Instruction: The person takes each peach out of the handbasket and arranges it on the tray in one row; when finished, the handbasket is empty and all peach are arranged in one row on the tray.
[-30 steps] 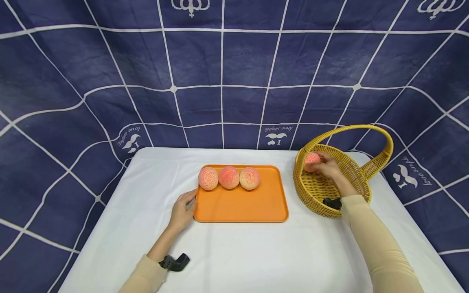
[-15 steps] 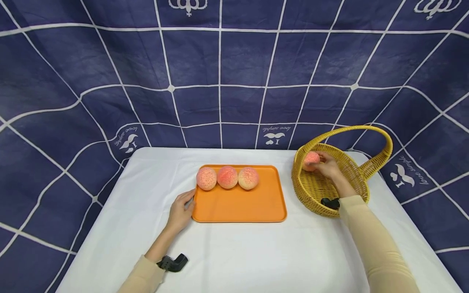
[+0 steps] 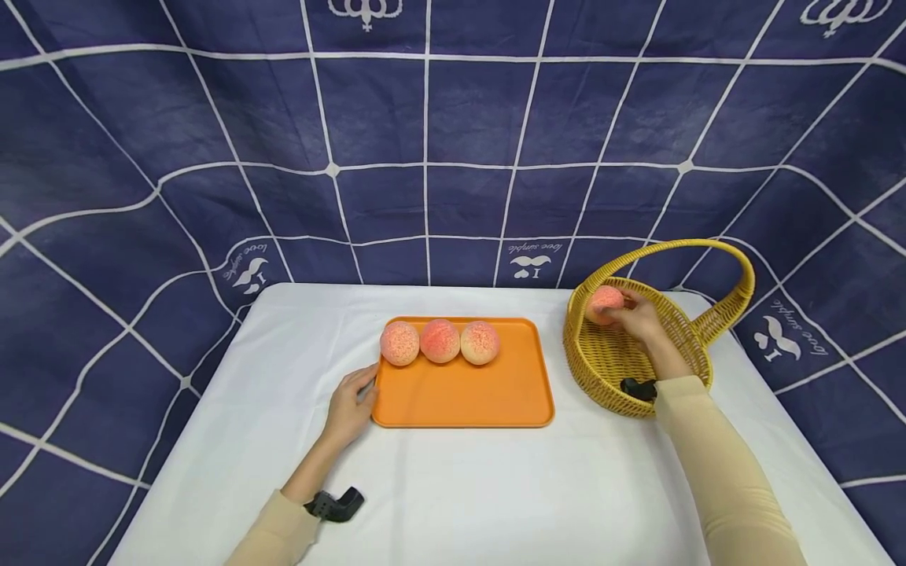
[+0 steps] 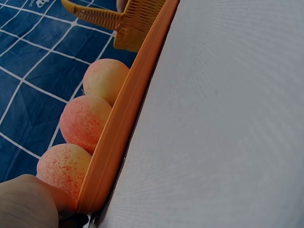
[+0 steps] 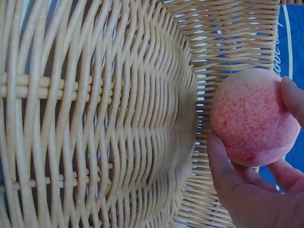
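Note:
My right hand (image 3: 639,318) reaches into a yellow wicker basket (image 3: 586,369) and grips a pink peach (image 3: 604,303) near its far left wall. The right wrist view shows thumb and fingers around this peach (image 5: 251,114), beside the woven side. At the tray's left end, my left hand (image 3: 350,405) holds the edge of an orange tray (image 3: 463,397). Three peaches sit in a row along the tray's back: a left peach (image 3: 399,343), a middle peach (image 3: 440,341) and a right peach (image 3: 480,343). The left hand's fingertips are partly hidden in the left wrist view.
A tall handle (image 3: 661,250) arches over the basket, and the right forearm crosses the basket's near rim. White cloth (image 3: 453,495) covers the table. A dark blue curtain (image 3: 467,141) with white lines hangs behind it.
The peach in my right hand has shifted slightly up and to the right inside the basket. My left hand and the tray stay where they were.

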Demonstrator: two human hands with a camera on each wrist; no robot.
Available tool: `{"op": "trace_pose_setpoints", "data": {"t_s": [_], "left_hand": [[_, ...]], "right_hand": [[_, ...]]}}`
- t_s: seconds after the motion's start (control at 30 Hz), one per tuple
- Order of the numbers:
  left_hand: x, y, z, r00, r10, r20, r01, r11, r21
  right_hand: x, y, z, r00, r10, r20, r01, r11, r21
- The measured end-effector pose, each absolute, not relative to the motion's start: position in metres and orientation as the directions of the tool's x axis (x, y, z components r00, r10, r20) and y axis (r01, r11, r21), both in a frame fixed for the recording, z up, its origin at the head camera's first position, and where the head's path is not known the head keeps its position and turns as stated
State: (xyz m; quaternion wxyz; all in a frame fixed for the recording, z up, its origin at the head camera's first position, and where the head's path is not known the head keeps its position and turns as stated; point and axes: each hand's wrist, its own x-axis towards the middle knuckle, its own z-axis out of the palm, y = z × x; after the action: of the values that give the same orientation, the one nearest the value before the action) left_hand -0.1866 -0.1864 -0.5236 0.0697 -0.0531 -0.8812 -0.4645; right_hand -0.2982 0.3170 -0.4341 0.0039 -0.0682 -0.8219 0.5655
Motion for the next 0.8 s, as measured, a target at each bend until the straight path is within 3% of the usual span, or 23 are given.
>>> {"op": "trace_pose_setpoints", "data": {"t_s": [0.27, 0.43, 0.67, 0.8], "left_hand": [[-0.187, -0.184, -0.525, -0.989, 0.024, 0.147, 0.135, 0.567, 0.812], [-0.188, -0.183, -0.525, -0.989, 0.020, 0.145, 0.131, 0.566, 0.814], [-0.188, -0.184, -0.524, -0.988, 0.017, 0.153, 0.135, 0.571, 0.810], [-0.188, -0.184, -0.524, -0.988, 0.018, 0.155, 0.138, 0.570, 0.810]], "right_hand": [[-0.291, 0.317, -0.416, -0.990, 0.134, -0.049, 0.088, 0.302, -0.949], [-0.280, 0.322, -0.395, -0.986, 0.164, -0.026, 0.087, 0.375, -0.923], [-0.247, 0.323, -0.373, -0.979, 0.204, -0.003, 0.104, 0.482, -0.870], [-0.222, 0.315, -0.366, -0.982, 0.184, 0.033, 0.059, 0.476, -0.878]]}}
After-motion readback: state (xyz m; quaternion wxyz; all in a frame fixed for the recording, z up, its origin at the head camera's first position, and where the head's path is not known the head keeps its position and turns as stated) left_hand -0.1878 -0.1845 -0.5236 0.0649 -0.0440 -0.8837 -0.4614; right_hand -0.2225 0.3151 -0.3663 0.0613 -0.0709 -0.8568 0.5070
